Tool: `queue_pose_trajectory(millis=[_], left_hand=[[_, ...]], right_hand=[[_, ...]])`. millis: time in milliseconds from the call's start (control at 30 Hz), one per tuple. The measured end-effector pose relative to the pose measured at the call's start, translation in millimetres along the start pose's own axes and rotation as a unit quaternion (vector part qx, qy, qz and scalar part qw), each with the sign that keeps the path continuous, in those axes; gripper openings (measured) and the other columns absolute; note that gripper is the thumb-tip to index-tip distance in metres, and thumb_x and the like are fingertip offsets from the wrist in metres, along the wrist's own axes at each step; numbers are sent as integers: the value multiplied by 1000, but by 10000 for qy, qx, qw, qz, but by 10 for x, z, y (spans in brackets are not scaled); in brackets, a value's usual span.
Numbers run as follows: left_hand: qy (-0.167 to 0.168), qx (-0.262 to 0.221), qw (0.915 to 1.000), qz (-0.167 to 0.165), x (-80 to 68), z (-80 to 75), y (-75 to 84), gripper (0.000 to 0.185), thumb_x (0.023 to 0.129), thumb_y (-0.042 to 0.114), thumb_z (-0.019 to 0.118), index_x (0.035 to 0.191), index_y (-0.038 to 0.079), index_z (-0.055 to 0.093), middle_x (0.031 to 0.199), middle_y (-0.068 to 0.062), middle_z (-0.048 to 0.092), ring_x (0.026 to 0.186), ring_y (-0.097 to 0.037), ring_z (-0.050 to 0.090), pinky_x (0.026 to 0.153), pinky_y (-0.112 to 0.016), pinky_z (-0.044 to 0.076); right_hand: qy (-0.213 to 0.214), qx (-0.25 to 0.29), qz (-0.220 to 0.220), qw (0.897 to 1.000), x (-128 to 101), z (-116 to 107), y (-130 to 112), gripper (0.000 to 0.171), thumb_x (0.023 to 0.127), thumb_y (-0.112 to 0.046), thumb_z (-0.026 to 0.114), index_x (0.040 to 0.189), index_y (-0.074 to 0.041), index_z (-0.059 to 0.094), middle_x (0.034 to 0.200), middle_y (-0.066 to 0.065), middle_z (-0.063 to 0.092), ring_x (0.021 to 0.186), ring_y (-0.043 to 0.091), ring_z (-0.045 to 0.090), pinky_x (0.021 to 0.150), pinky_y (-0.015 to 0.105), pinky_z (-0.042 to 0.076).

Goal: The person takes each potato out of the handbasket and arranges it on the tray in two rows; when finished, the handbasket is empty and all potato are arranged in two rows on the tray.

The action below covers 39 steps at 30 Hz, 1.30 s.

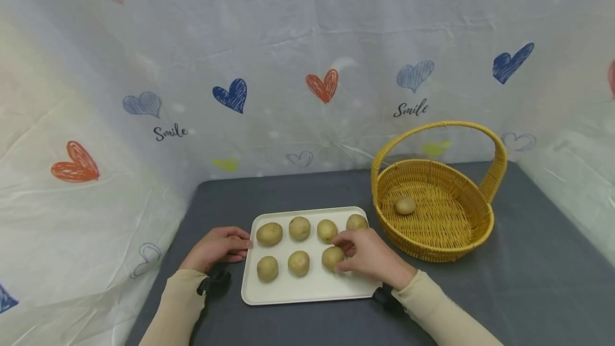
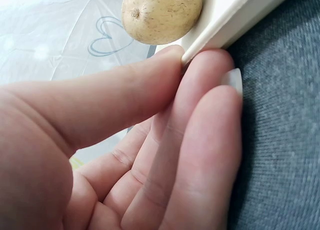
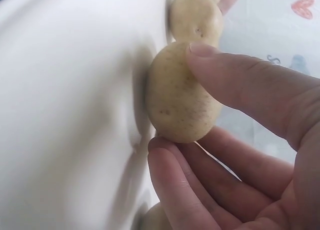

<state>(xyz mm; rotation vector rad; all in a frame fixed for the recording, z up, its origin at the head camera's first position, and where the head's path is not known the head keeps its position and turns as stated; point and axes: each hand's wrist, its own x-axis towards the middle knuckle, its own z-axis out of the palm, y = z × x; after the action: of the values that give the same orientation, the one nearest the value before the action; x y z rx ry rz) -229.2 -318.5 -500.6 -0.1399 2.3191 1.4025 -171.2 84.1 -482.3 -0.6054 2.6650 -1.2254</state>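
Observation:
My right hand (image 1: 372,258) holds a potato (image 1: 331,259) in the front row of a white tray (image 1: 288,293). In the right wrist view the thumb lies on one side of this potato (image 3: 175,99) and the fingertips on the other, close to the tray's surface. At the tray's left edge my left hand (image 1: 218,248) pinches the rim (image 2: 205,29) between thumb and fingers. Several other potatoes sit in two rows, among them a front-left potato (image 1: 267,269) and a back-right potato (image 1: 356,222), partly behind the right hand.
A yellow wicker basket (image 1: 434,250) with a tall arched handle stands right of the tray. One potato (image 1: 405,205) lies inside it. The dark grey tablecloth (image 1: 519,282) ends at a white curtain (image 1: 274,138) printed with hearts, behind and at both sides.

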Motion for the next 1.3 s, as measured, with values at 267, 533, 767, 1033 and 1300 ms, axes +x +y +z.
queue_pose_trajectory(millis=[267,533,767,1033,1300], left_hand=[[2,18,10000,-22,2,-12,1,41,94,31,86,124,4,75,104,-7,79,88,-16,77,80,-31,67],[-139,20,9999,83,27,16,46,43,94,32,86,125,4,75,105,-7,80,89,-15,77,80,-30,67],[20,43,10000,-2,16,21,2,42,93,31,87,123,4,75,102,-6,79,87,-15,77,79,-30,67],[150,27,9999,-59,8,0,-27,43,92,31,88,123,4,75,102,-7,79,87,-16,77,78,-31,67],[46,-36,9999,-87,-6,8,-10,43,93,30,87,124,3,74,102,-7,80,86,-16,77,79,-31,67]], right_hand=[[36,-103,-60,9999,-1,-37,2,49,76,-23,100,118,-8,80,108,-1,80,95,11,74,83,28,61],[128,39,-60,9999,-101,-232,-52,42,85,-26,94,121,-10,80,118,5,80,104,18,76,92,36,65],[101,7,-51,9999,-221,-720,-99,44,89,-22,91,128,-9,76,123,8,78,110,25,75,96,43,64],[359,-749,165,9964,-278,-1527,10,43,93,-28,88,133,-18,76,127,3,78,116,27,75,97,46,64],[206,-955,539,9938,-69,-1845,498,52,94,-29,87,141,-13,72,138,11,75,128,34,70,106,57,57]])
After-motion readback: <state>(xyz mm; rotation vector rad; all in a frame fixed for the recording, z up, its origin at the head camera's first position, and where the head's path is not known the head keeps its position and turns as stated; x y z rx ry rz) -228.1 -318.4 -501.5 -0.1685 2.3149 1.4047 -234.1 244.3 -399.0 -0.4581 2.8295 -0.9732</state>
